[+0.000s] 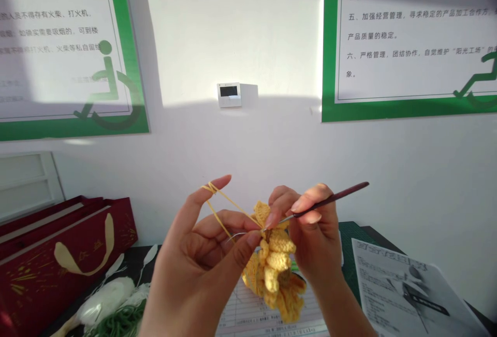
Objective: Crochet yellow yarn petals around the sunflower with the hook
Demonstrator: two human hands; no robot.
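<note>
Held up before me is a ruffled yellow crochet piece (277,262), its curled petals hanging below my fingers. My left hand (209,249) pinches its upper edge between thumb and fingers. Yellow yarn (233,203) loops round the raised left index finger and runs down to the stitches. My right hand (314,228) grips a crochet hook (330,200) with a dark red handle, and its fingertips touch the crochet piece. The hook's metal shaft reaches the stitches by the left thumb; its tip is hidden. A thin curved wire (236,234) shows at the left fingers.
Dark red gift bags (77,254) stand at the left. Near them lie a white bundle (106,295) and green yarn (120,321). Printed sheets (248,311) lie below my hands. A green mat (349,238) and a printed page (411,290) are at the right. A wall stands ahead.
</note>
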